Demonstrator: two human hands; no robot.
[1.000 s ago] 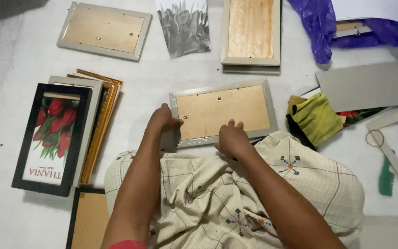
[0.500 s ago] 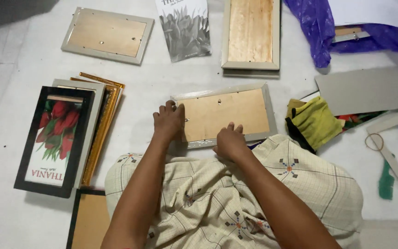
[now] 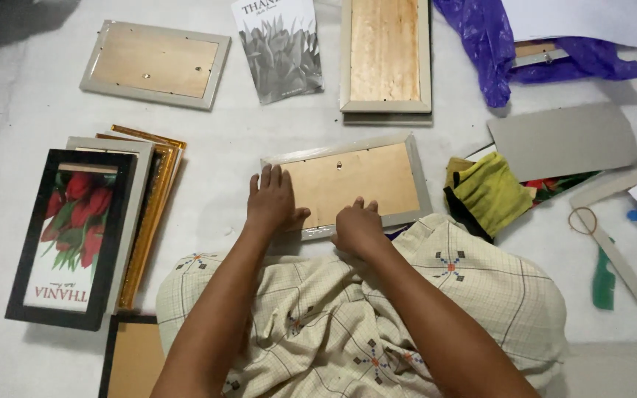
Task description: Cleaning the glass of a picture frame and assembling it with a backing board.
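A grey picture frame (image 3: 414, 171) lies face down on the white floor in front of my knees, its brown backing board up. My left hand (image 3: 271, 200) rests flat on the frame's left end, fingers spread. My right hand (image 3: 357, 225) presses on the frame's near edge with curled fingers. Neither hand lifts the frame.
A stack of frames with a red-tulip picture (image 3: 68, 236) lies at left. Two more face-down frames (image 3: 155, 65) (image 3: 385, 57) and a grey printed sheet (image 3: 280, 46) lie beyond. A yellow cloth (image 3: 492, 191), grey board (image 3: 563, 140), purple bag (image 3: 495, 37) and empty frame (image 3: 632, 276) lie at right.
My left hand slid rightward from the frame's left edge onto its backing board and flattened. My right hand stayed at the near edge.
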